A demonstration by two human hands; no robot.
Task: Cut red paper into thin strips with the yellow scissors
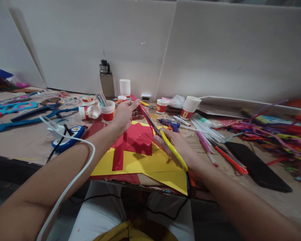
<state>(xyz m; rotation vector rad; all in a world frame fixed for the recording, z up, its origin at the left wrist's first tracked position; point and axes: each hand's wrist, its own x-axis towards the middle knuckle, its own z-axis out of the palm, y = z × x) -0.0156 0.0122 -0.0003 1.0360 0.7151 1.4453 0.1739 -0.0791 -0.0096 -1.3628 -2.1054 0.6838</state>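
My left hand (124, 114) pinches a narrow red paper strip (145, 115) near its top end, above the work surface. In my right hand (177, 144) is a pair of scissors (172, 146) with yellow handles, its blades pointing up and left against the strip. Whether the blades are parted is hard to see. Beneath both hands lie yellow paper sheets (137, 164). On them rest cut red paper pieces (139, 140), one of them a long upright strip (118, 155).
Paper cups (107, 111) stand behind, one holding pencils. At left, a white cable crosses near a blue power strip (71, 139). To the right lie a red utility knife (230, 159), a black phone-like slab (258, 165), glue sticks and many coloured pipe cleaners (273, 137).
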